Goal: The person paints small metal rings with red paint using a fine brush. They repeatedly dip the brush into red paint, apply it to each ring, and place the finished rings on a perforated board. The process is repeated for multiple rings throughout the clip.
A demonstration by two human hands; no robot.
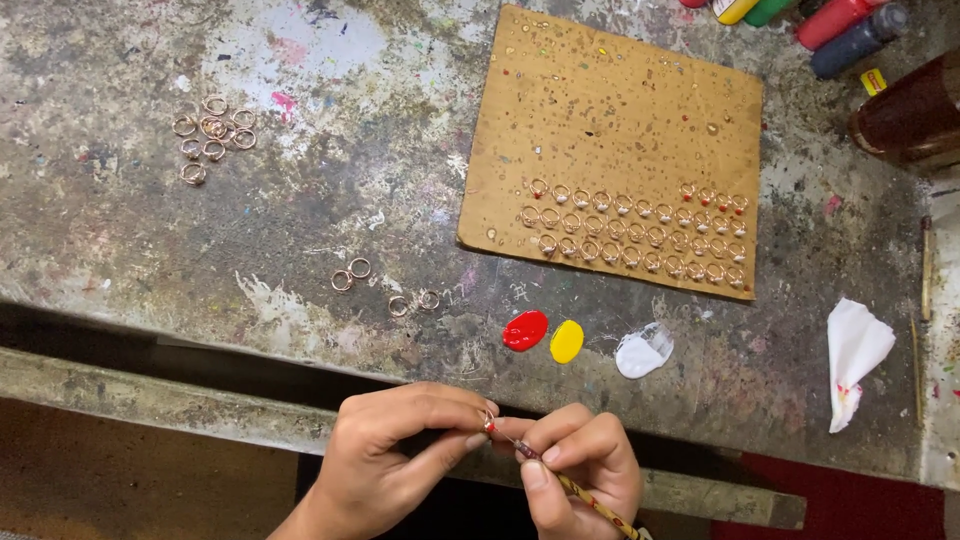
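Note:
My left hand (395, 455) pinches a small gold ring (488, 421) between thumb and fingers, just below the table's front edge. My right hand (580, 465) holds a thin patterned stick (585, 497) like a pen, its tip touching the ring. Red (525, 330), yellow (566, 342) and white (643, 353) paint blobs lie on the table just above my hands. A brown cardboard sheet (610, 110) carries rows of rings (635, 232) along its lower part.
Loose rings lie in a cluster (212, 135) at far left, with a few more (385, 288) nearer the front. Paint bottles (845, 30) and a dark jar (912, 115) stand at the top right. A crumpled white tissue (855, 355) lies right. The worn table (150, 230) is paint-stained.

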